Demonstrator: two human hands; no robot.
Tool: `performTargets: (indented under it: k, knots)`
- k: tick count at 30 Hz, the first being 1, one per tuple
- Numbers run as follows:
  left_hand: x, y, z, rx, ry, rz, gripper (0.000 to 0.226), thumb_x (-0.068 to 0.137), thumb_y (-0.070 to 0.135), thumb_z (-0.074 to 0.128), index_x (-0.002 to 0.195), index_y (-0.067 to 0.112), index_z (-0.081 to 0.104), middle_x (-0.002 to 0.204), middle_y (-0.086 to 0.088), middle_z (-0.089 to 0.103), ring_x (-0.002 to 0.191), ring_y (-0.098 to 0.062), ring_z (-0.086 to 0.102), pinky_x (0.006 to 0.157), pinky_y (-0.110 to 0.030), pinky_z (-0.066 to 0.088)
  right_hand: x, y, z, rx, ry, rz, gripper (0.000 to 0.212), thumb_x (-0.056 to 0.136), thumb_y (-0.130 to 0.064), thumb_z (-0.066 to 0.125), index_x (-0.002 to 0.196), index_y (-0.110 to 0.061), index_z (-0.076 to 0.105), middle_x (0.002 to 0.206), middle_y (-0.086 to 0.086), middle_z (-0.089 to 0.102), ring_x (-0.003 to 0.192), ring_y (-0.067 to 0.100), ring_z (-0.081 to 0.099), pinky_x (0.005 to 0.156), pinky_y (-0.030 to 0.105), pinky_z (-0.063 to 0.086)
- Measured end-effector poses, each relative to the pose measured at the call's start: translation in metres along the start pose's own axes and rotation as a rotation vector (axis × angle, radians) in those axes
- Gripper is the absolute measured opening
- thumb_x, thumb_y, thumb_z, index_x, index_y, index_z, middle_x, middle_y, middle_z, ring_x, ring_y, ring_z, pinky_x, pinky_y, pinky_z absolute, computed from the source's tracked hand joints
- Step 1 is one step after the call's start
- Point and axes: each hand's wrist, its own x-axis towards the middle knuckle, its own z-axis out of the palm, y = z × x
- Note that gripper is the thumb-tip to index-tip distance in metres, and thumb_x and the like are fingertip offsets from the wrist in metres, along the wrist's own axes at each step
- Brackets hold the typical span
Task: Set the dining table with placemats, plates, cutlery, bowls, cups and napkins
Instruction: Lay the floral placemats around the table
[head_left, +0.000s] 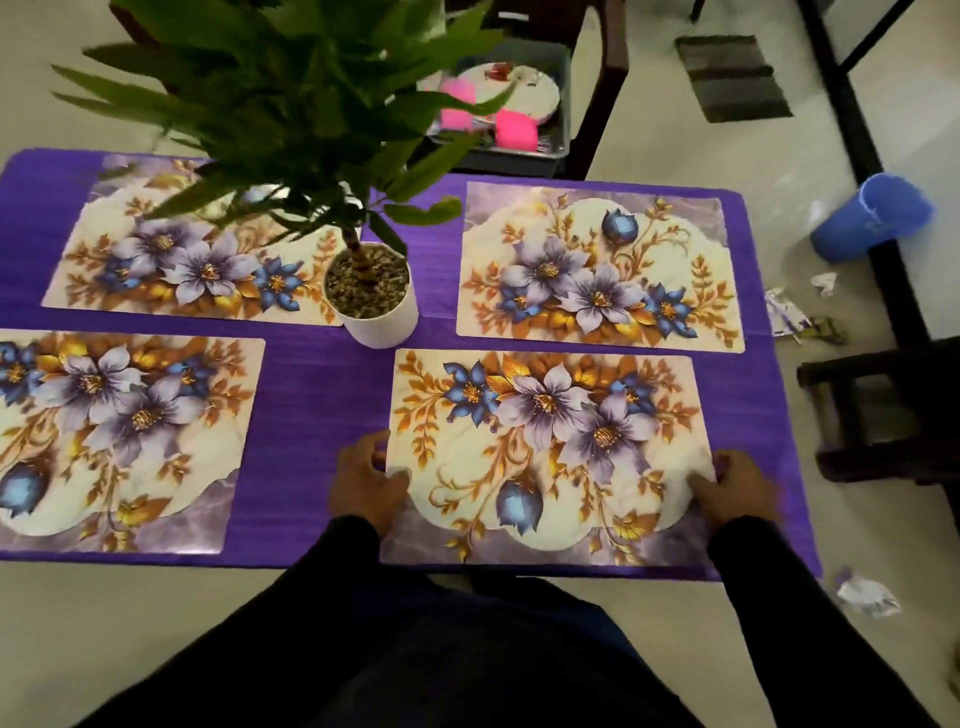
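The left hand (366, 480) and right hand (735, 486) each have a pinching grip on a side edge of the near-right placemat (545, 457), probably squaring it to the surface's (311, 395) front edge (three others lie flat); plates wait in the bin (563, 62) behind.

I am reading no words, numbers, labels or brand marks anywhere. The placemats are showing only flowers and leaves, and a faint mark on the blue bin (872, 218) at two o'clock is looking too blurred to make out.
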Motion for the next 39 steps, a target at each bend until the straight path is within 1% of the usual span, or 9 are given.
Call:
performTargets:
  k: [6, 10, 14, 18, 22, 31, 33, 36, 39]
  knots:
    - [-0.001, -0.003, 0.020, 0.012, 0.139, -0.026, 0.047, 0.084, 0.031, 0.078, 0.127, 0.028, 0.059, 0.121, -0.005, 0.062, 0.104, -0.026, 0.065, 0.085, -0.052, 0.059, 0.007, -0.001, -0.003, -0.096, -0.083, -0.045, 0.038, 0.075, -0.024, 0.081, 0.101, -0.004, 0.062, 0.110, 0.024, 0.062, 0.107, 0.039, 0.057, 0.084, 0.041, 0.046]
    - [0.008, -0.016, 0.030, 0.041, 0.193, -0.004, 0.046, 0.084, 0.036, 0.076, 0.127, 0.032, 0.060, 0.120, -0.003, 0.064, 0.103, -0.025, 0.066, 0.084, -0.051, 0.060, 0.003, -0.002, -0.005, -0.113, -0.086, -0.032, 0.044, 0.075, -0.029, 0.082, 0.106, -0.007, 0.061, 0.112, 0.019, 0.061, 0.109, 0.038, 0.058, 0.085, 0.042, 0.048]
    - [0.003, -0.001, 0.028, 0.059, 0.220, -0.003, 0.043, 0.088, 0.022, 0.074, 0.130, 0.021, 0.063, 0.124, -0.010, 0.059, 0.108, -0.030, 0.063, 0.091, -0.052, 0.057, 0.002, -0.002, -0.008, -0.112, -0.107, -0.058, 0.044, 0.077, -0.028, 0.082, 0.108, -0.004, 0.062, 0.112, 0.020, 0.063, 0.106, 0.038, 0.060, 0.084, 0.041, 0.050]
    - [0.005, -0.001, 0.031, 0.044, 0.227, 0.003, 0.042, 0.089, 0.020, 0.074, 0.130, 0.019, 0.063, 0.125, -0.011, 0.060, 0.110, -0.031, 0.063, 0.092, -0.052, 0.057, 0.000, -0.003, -0.014, -0.116, -0.146, -0.086, 0.046, 0.076, -0.026, 0.083, 0.112, -0.005, 0.062, 0.114, 0.017, 0.065, 0.105, 0.038, 0.062, 0.084, 0.039, 0.050]
    - [0.005, -0.001, 0.033, 0.030, 0.257, -0.014, 0.042, 0.089, 0.017, 0.075, 0.129, 0.017, 0.064, 0.125, -0.011, 0.056, 0.111, -0.033, 0.061, 0.094, -0.050, 0.056, -0.007, -0.007, -0.015, -0.118, -0.170, -0.101, 0.055, 0.077, -0.034, 0.083, 0.121, -0.014, 0.059, 0.119, 0.011, 0.064, 0.109, 0.034, 0.062, 0.092, 0.046, 0.053]
    - [-0.002, 0.000, 0.026, -0.021, 0.228, 0.029, 0.044, 0.089, 0.012, 0.075, 0.130, 0.011, 0.062, 0.129, -0.015, 0.053, 0.109, -0.032, 0.062, 0.092, -0.045, 0.053, -0.018, -0.015, -0.018, -0.205, -0.162, -0.156, 0.052, 0.080, -0.053, 0.074, 0.118, -0.024, 0.055, 0.119, 0.009, 0.060, 0.112, 0.032, 0.057, 0.095, 0.047, 0.051]
    - [-0.001, -0.002, 0.025, -0.031, 0.223, 0.047, 0.044, 0.088, 0.011, 0.076, 0.130, 0.010, 0.063, 0.128, -0.016, 0.054, 0.109, -0.033, 0.062, 0.091, -0.044, 0.053, -0.019, -0.018, -0.018, -0.238, -0.179, -0.162, 0.054, 0.079, -0.056, 0.073, 0.120, -0.026, 0.053, 0.120, 0.008, 0.058, 0.112, 0.032, 0.057, 0.095, 0.046, 0.050]
    - [-0.001, -0.003, 0.025, -0.026, 0.228, 0.052, 0.044, 0.087, 0.010, 0.076, 0.129, 0.010, 0.063, 0.129, -0.016, 0.054, 0.109, -0.033, 0.062, 0.092, -0.045, 0.053, -0.021, -0.022, -0.014, -0.255, -0.208, -0.130, 0.069, 0.073, -0.055, 0.078, 0.128, -0.025, 0.049, 0.127, 0.011, 0.051, 0.116, 0.034, 0.055, 0.099, 0.048, 0.049]
    - [0.001, -0.006, 0.027, -0.010, 0.235, 0.067, 0.045, 0.087, 0.010, 0.077, 0.130, 0.010, 0.063, 0.129, -0.016, 0.056, 0.109, -0.034, 0.063, 0.092, -0.047, 0.054, -0.023, -0.023, -0.011, -0.308, -0.170, -0.139, 0.071, 0.075, -0.055, 0.077, 0.132, -0.026, 0.049, 0.132, 0.012, 0.043, 0.124, 0.036, 0.046, 0.100, 0.048, 0.047]
